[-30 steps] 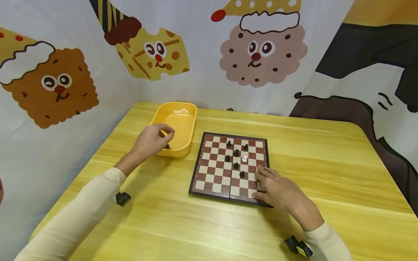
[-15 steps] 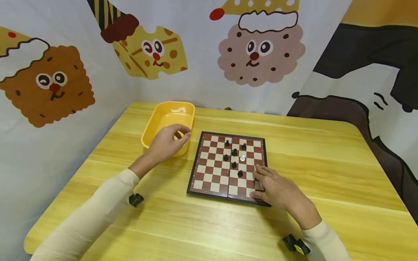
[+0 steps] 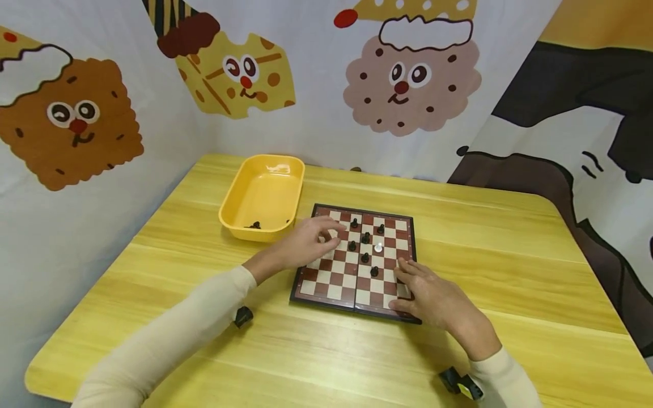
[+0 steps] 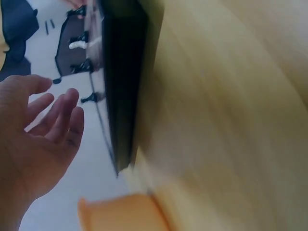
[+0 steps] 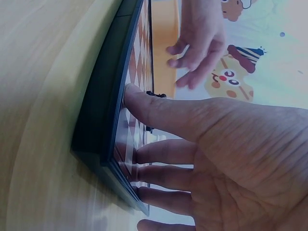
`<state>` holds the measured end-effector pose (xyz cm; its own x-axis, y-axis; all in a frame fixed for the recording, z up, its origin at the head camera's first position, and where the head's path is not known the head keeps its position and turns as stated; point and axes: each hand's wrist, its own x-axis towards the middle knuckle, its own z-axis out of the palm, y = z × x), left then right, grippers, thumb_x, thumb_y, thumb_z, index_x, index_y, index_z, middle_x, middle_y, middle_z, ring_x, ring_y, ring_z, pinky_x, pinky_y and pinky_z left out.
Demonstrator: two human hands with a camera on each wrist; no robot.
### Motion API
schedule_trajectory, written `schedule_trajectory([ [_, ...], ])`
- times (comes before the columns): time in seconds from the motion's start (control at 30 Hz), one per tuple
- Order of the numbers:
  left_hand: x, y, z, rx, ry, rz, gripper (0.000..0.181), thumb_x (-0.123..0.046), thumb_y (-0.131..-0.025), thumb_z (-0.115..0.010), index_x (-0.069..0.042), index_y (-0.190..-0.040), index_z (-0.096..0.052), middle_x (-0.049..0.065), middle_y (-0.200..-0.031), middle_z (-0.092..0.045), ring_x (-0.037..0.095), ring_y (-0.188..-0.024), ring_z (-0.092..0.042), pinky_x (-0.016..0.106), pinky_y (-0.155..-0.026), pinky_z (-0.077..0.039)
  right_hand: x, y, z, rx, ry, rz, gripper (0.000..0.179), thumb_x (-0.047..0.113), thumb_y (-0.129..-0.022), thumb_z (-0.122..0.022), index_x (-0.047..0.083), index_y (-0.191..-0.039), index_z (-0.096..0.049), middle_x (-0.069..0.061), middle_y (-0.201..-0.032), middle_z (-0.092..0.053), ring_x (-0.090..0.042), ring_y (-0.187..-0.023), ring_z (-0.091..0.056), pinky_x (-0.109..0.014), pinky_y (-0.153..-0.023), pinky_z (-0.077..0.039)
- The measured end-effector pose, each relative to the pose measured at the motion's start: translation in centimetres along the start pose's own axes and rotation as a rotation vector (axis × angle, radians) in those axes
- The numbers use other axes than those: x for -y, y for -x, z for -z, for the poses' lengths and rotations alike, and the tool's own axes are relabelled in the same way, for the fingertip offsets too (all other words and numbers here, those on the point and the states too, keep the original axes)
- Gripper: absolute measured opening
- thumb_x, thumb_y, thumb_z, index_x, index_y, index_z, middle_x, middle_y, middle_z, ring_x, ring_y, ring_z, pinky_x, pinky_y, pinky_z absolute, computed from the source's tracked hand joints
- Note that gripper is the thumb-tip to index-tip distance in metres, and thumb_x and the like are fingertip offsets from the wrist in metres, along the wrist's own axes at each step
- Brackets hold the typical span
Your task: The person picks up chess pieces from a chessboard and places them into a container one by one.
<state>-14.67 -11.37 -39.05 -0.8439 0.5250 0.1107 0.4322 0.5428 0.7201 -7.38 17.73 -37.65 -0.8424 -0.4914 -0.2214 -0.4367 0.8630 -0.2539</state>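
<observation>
A folding chessboard lies flat on the table with several black chess pieces and one white chess piece standing on it. My left hand hovers over the board's left side, fingers loosely bent. In the left wrist view, a gap shows between the thumb and fingertips of that left hand, and nothing is held there. My right hand rests on the board's right edge. Seen from the right wrist, its thumb and straight fingers touch the board's surface.
A yellow tray stands behind and left of the board, with a few black pieces at its near end. The wooden table meets a cartoon-printed cloth at the back.
My left hand has moved right, from over the tray to above the board's left half, uncovering the tray's near end. The right hand has stayed on the board.
</observation>
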Motion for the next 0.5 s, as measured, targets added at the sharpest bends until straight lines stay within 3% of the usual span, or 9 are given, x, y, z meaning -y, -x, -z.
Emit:
schedule_trajectory([
  [0.23,0.0,-2.3,-1.9,0.036,-0.122,0.012,0.029,-0.016,-0.100,-0.066,-0.006,-0.127,-0.070,0.005,-0.124,-0.069,0.014,-0.104,-0.065,0.027,-0.090,-0.052,0.1,-0.1,0.1,-0.007,-0.016,0.005,0.071,0.043,-0.094,-0.073,-0.004,-0.143,-0.054,-0.023,-0.157,-0.036,-0.043,-0.143,-0.033,-0.062,-0.096,-0.047],
  [0.37,-0.1,-2.6,-2.6,0.040,-0.155,0.030,0.024,-0.015,-0.099,-0.067,-0.009,-0.121,-0.073,0.001,-0.114,-0.072,0.010,-0.096,-0.066,0.025,-0.086,-0.053,0.2,0.0,0.0,-0.001,-0.014,-0.010,0.071,0.042,-0.093,-0.074,-0.003,-0.144,-0.054,-0.022,-0.158,-0.036,-0.042,-0.144,-0.033,-0.062,-0.095,-0.047],
  [0.5,-0.2,-2.4,-3.0,0.003,-0.174,0.015,0.018,-0.015,-0.099,-0.068,-0.012,-0.115,-0.076,-0.001,-0.114,-0.072,0.009,-0.094,-0.066,0.027,-0.084,-0.053,0.1,0.3,0.2,-0.003,-0.005,-0.014,0.070,0.041,-0.093,-0.074,-0.003,-0.143,-0.055,-0.022,-0.158,-0.036,-0.041,-0.144,-0.033,-0.062,-0.096,-0.047],
])
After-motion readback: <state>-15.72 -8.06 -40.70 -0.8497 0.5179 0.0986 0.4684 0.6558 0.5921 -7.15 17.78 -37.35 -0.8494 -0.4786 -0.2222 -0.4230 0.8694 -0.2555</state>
